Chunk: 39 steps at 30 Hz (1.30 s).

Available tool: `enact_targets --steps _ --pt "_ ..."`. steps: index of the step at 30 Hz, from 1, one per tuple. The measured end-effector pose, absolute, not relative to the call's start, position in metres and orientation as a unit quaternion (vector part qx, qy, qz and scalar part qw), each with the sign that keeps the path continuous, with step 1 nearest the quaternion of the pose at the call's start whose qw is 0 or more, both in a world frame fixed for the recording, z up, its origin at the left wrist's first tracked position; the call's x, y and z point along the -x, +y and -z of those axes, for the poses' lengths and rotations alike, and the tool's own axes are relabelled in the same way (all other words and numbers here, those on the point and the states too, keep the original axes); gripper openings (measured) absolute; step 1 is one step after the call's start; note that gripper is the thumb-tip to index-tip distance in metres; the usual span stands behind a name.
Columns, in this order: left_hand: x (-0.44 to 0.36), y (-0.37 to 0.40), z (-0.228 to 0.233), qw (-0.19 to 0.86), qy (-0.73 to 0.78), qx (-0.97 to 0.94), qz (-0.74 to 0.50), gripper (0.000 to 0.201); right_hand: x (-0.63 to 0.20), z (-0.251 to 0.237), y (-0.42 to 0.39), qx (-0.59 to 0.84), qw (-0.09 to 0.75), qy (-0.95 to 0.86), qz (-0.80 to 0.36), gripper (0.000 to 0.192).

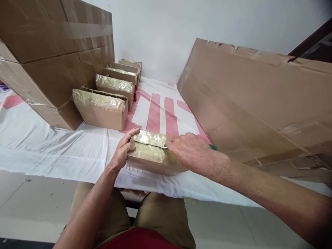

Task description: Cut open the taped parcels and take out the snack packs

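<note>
A small cardboard box (153, 165) rests near the table's front edge, its top covered in shiny yellowish tape with a slit along the middle. My left hand (125, 149) grips the box's left end, thumb on the near side and fingers over the far corner. My right hand (190, 149) is closed around a green box cutter (213, 147), most of which is hidden in the palm. The cutter's tip lies at the slit, right of the box's middle. The box's right end is covered by my right hand.
Several small taped boxes (103, 109) stand in a row at the left, some with flaps raised. Behind them rises a stack of large cartons (52, 76). A big cardboard sheet (249, 103) leans at the right. A white and pink cloth (155, 112) covers the table.
</note>
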<state>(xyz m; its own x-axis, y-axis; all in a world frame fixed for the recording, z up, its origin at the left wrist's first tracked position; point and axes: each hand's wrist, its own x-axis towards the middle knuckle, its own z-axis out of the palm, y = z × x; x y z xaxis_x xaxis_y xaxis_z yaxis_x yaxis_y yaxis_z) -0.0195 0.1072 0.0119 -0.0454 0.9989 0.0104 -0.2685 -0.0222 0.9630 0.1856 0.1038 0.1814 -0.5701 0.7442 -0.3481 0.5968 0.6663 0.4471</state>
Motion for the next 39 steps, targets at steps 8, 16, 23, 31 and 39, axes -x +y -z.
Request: enact_targets --steps 8,16,23,31,39 --pt "0.021 0.106 -0.011 0.542 0.444 -0.394 -0.595 0.075 -0.246 -0.194 0.092 -0.45 0.298 0.83 -0.141 0.034" --pt "0.018 0.104 -0.019 0.554 0.452 -0.354 -0.603 0.073 -0.297 -0.183 0.096 -0.472 0.182 0.86 -0.069 0.02" --pt "0.018 0.097 -0.022 0.489 0.48 -0.363 -0.632 0.074 -0.375 -0.135 0.082 -0.586 -0.054 0.807 0.046 0.037" --pt "0.024 0.044 -0.015 0.337 0.565 -0.439 -0.611 0.047 -0.385 0.001 0.066 -0.661 0.017 0.75 -0.023 0.044" --pt "0.008 0.032 -0.018 0.276 0.596 -0.464 -0.595 0.057 -0.38 0.001 0.062 -0.614 -0.185 0.765 0.062 0.037"
